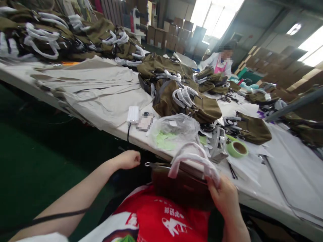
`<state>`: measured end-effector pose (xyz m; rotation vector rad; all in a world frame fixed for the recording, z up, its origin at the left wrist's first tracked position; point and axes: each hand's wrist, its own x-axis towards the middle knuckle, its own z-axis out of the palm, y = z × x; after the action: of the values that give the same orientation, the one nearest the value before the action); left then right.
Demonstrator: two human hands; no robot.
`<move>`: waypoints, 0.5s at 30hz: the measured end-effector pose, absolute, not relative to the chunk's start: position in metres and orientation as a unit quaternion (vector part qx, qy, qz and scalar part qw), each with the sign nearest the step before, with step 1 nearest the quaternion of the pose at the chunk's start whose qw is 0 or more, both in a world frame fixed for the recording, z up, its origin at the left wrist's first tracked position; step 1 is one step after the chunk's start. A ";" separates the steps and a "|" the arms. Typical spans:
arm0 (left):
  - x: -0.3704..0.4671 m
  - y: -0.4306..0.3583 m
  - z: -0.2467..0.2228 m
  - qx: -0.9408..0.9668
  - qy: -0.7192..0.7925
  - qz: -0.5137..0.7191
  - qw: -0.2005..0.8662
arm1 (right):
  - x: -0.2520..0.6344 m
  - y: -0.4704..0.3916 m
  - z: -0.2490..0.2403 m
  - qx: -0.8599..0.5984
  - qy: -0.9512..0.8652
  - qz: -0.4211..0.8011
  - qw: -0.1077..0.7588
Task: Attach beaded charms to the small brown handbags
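In the head view a dark olive-brown handbag (pixel 176 185) rests in front of my red apron (pixel 156 208), its top edge facing up. Two handles (pixel 189 158) wrapped in white material arch above it. My right hand (pixel 224 193) grips the lower end of one handle at the bag's right side. Off the bag's left end, apart from it, my left hand (pixel 128 159) is closed with curled fingers; what it holds, if anything, is hidden. A metal ring (pixel 147 164) sticks out at that end. A dark strap (pixel 60 214) crosses my left forearm.
On the white table (pixel 111 111) lie several olive bags (pixel 186 101), a clear plastic bag (pixel 176 129) with green pieces, a green tape roll (pixel 237 149), a phone (pixel 145 121) and a white power bank (pixel 133 114) with a cable. A person (pixel 219 62) stands across the table. Cartons (pixel 174 37) are stacked behind.
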<state>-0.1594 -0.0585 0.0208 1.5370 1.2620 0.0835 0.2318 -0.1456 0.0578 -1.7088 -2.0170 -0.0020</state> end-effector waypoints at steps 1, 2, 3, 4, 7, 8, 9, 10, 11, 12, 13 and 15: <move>-0.166 -0.068 0.008 0.645 0.530 0.008 0.551 | 0.248 -0.150 0.055 -0.647 -0.722 -0.008 0.247; -0.168 -0.081 -0.004 0.639 0.521 -0.016 0.565 | 0.263 -0.155 0.054 -0.674 -0.698 -0.019 0.241; -0.166 -0.094 -0.016 0.632 0.504 -0.035 0.588 | 0.277 -0.160 0.053 -0.697 -0.678 -0.029 0.232; -0.161 -0.107 -0.027 0.624 0.485 -0.021 0.612 | 0.288 -0.163 0.053 -0.716 -0.663 -0.037 0.218; -0.131 -0.131 -0.058 0.549 0.489 0.082 0.673 | 0.305 -0.169 0.056 -0.741 -0.641 -0.055 0.194; -0.121 -0.132 -0.067 0.514 0.497 0.118 0.689 | 0.305 -0.170 0.058 -0.740 -0.642 -0.055 0.193; -0.112 -0.129 -0.075 0.486 0.509 0.154 0.694 | 0.304 -0.169 0.058 -0.738 -0.644 -0.050 0.195; -0.105 -0.123 -0.081 0.470 0.523 0.189 0.686 | 0.301 -0.169 0.059 -0.736 -0.646 -0.045 0.198; -0.100 -0.115 -0.086 0.466 0.539 0.224 0.665 | 0.299 -0.168 0.059 -0.734 -0.647 -0.038 0.202; -0.098 -0.106 -0.089 0.471 0.558 0.258 0.632 | 0.297 -0.168 0.058 -0.733 -0.648 -0.031 0.206; -0.098 -0.097 -0.091 0.477 0.581 0.292 0.591 | 0.296 -0.168 0.057 -0.732 -0.648 -0.025 0.210; -0.105 -0.081 -0.090 0.477 0.627 0.351 0.506 | 0.298 -0.168 0.055 -0.732 -0.646 -0.013 0.217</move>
<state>-0.1051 -0.0807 -0.0902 1.1498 1.5122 0.8469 0.2976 -0.1681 0.0549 -2.0270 -1.7882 -0.0368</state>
